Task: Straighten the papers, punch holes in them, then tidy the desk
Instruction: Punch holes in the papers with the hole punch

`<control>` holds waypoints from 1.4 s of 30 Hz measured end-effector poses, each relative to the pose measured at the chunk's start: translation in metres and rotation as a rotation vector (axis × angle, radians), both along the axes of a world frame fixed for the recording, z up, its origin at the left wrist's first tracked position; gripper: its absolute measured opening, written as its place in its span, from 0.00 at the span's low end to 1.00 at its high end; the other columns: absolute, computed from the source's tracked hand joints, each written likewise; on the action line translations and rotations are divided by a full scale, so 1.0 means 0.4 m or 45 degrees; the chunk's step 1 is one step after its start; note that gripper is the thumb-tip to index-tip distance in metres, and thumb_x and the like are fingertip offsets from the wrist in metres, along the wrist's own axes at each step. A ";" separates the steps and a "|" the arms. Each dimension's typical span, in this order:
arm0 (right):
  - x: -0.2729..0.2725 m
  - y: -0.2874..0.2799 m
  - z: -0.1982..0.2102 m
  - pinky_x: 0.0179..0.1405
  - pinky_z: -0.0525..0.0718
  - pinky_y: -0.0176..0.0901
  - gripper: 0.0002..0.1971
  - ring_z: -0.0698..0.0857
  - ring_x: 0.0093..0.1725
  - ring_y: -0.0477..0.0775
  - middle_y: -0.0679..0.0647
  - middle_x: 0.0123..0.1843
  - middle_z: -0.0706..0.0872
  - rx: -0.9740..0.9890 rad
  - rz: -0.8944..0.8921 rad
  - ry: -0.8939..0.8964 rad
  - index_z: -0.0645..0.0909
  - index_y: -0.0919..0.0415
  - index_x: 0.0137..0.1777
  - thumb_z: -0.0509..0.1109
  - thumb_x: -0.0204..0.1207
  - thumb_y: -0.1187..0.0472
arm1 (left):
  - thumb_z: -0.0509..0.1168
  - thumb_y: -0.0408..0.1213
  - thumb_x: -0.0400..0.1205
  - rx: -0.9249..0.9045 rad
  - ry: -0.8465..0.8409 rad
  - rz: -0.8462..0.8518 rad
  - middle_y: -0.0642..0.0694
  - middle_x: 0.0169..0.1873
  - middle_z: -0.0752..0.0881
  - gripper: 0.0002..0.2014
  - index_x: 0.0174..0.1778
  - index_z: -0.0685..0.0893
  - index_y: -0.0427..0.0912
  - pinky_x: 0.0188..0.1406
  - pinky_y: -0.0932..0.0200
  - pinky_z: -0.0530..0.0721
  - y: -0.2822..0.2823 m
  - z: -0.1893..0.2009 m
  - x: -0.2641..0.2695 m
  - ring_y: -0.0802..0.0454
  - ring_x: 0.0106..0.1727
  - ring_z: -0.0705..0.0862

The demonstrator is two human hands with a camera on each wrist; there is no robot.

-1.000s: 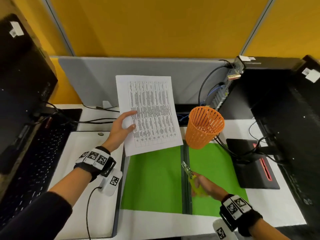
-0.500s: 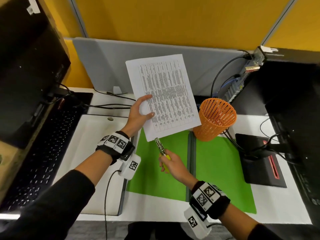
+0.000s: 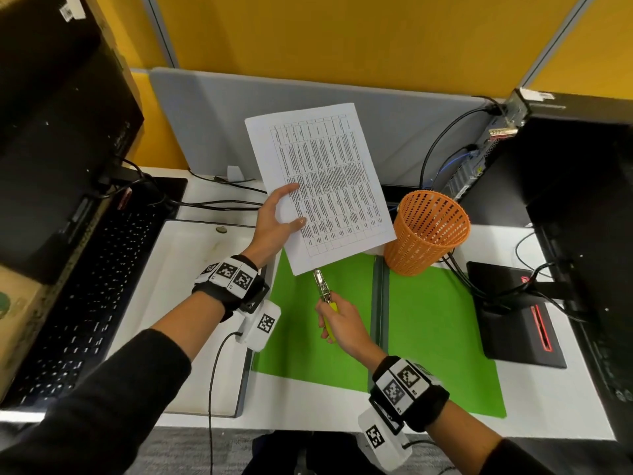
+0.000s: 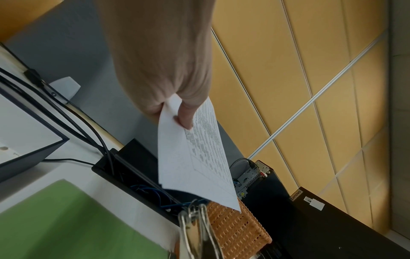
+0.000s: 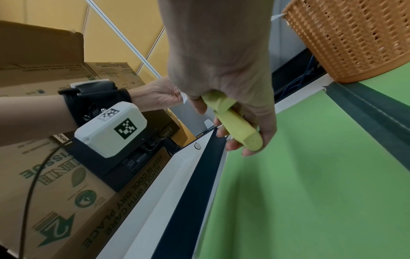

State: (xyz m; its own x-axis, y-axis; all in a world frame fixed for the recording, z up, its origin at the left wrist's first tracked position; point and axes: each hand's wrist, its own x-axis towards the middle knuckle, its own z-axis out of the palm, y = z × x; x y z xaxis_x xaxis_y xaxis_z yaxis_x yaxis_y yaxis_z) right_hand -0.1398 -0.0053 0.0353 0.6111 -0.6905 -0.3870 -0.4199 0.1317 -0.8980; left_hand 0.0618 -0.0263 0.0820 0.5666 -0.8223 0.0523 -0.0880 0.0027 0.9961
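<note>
From the head view the left hand (image 3: 274,221) holds the papers (image 3: 322,180) up above the desk (image 3: 548,406), thumb on the printed face and fingers (image 3: 286,190) behind the left edge, so the stack is pinched between them; the right hand (image 3: 342,327) is wrapped around the yellow-green handles of the hole punch (image 3: 323,293), whose metal head points up to just beneath the lower edge of the papers, whether touching it cannot be told. The left wrist view adds the thumb pressed on the papers' face close up, the sheets slanting down toward the orange basket (image 4: 239,231), and the punch's metal head blurred at the bottom edge. The right wrist view alone shows the curled fingers (image 5: 233,145) clamped around the punch's handles over the green folder (image 5: 310,175). That open folder lies flat on the white desk with a dark spine down its middle; the basket stands upright at its far right corner. A keyboard (image 3: 85,286) and dark monitor sit to the left, a computer tower (image 3: 565,173) and cables to the right, a grey divider and yellow wall panels behind.
</note>
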 end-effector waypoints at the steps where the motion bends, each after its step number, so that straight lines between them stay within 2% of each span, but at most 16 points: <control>1: -0.002 0.001 -0.001 0.16 0.71 0.29 0.09 0.74 0.27 0.51 0.55 0.33 0.76 -0.003 0.001 0.004 0.73 0.49 0.40 0.59 0.80 0.63 | 0.72 0.18 0.72 -0.003 0.004 0.002 0.54 0.67 0.76 0.31 0.71 0.76 0.40 0.79 0.45 0.66 0.000 0.001 0.000 0.56 0.73 0.71; 4: -0.002 0.002 -0.002 0.17 0.72 0.30 0.08 0.74 0.28 0.52 0.56 0.33 0.76 0.001 0.002 0.002 0.73 0.51 0.40 0.59 0.80 0.63 | 0.72 0.18 0.72 -0.019 -0.001 -0.015 0.53 0.67 0.76 0.31 0.71 0.76 0.40 0.79 0.45 0.66 0.001 0.000 -0.001 0.55 0.73 0.71; 11: 0.005 0.003 0.001 0.21 0.73 0.34 0.08 0.76 0.28 0.52 0.54 0.32 0.77 -0.010 0.008 0.004 0.73 0.48 0.41 0.59 0.80 0.61 | 0.73 0.19 0.72 -0.012 -0.001 -0.022 0.51 0.69 0.76 0.31 0.71 0.76 0.41 0.79 0.42 0.67 0.001 -0.015 0.001 0.52 0.75 0.71; 17: 0.007 0.004 0.006 0.18 0.73 0.29 0.08 0.74 0.27 0.50 0.54 0.32 0.76 0.012 0.007 0.000 0.73 0.51 0.41 0.59 0.80 0.63 | 0.72 0.19 0.72 -0.014 -0.024 -0.030 0.54 0.67 0.76 0.31 0.71 0.75 0.39 0.79 0.46 0.66 0.002 -0.010 0.000 0.57 0.73 0.71; 26: 0.009 0.008 0.010 0.17 0.73 0.26 0.07 0.75 0.28 0.50 0.55 0.34 0.76 0.022 -0.017 -0.009 0.73 0.52 0.41 0.60 0.80 0.63 | 0.73 0.19 0.72 -0.030 -0.077 -0.002 0.52 0.69 0.76 0.31 0.71 0.75 0.38 0.80 0.50 0.65 0.002 -0.013 0.001 0.58 0.73 0.70; 29: 0.008 0.005 0.003 0.18 0.74 0.29 0.05 0.77 0.28 0.50 0.57 0.36 0.78 0.021 -0.050 -0.010 0.75 0.56 0.42 0.61 0.79 0.63 | 0.75 0.19 0.70 -0.040 -0.086 -0.029 0.54 0.67 0.76 0.33 0.71 0.76 0.40 0.79 0.51 0.66 0.002 -0.010 0.002 0.58 0.72 0.71; 32: 0.007 0.002 0.000 0.20 0.75 0.34 0.04 0.78 0.25 0.49 0.56 0.34 0.81 0.038 -0.061 -0.025 0.75 0.59 0.44 0.61 0.80 0.62 | 0.74 0.19 0.70 -0.044 -0.052 -0.007 0.56 0.66 0.76 0.33 0.71 0.75 0.40 0.79 0.50 0.66 0.000 -0.007 0.006 0.58 0.71 0.71; 36: 0.005 -0.001 0.008 0.22 0.74 0.37 0.04 0.78 0.24 0.50 0.56 0.32 0.81 0.052 -0.047 -0.067 0.76 0.60 0.45 0.60 0.80 0.64 | 0.74 0.17 0.69 -0.061 -0.001 0.034 0.55 0.65 0.76 0.34 0.71 0.75 0.37 0.77 0.56 0.67 -0.002 0.002 0.011 0.62 0.69 0.72; 38: 0.006 -0.001 0.011 0.22 0.74 0.37 0.04 0.78 0.24 0.51 0.56 0.32 0.81 0.045 -0.039 -0.080 0.76 0.59 0.45 0.60 0.80 0.64 | 0.73 0.16 0.69 -0.066 0.024 0.038 0.55 0.64 0.77 0.34 0.71 0.75 0.36 0.77 0.55 0.68 -0.002 0.003 0.013 0.61 0.68 0.73; 42: 0.010 0.001 0.014 0.21 0.75 0.37 0.04 0.78 0.25 0.50 0.56 0.33 0.81 0.037 -0.017 -0.084 0.76 0.59 0.47 0.59 0.81 0.64 | 0.74 0.17 0.69 -0.043 0.013 0.028 0.58 0.63 0.77 0.34 0.71 0.75 0.39 0.78 0.46 0.68 -0.002 -0.005 0.016 0.58 0.70 0.72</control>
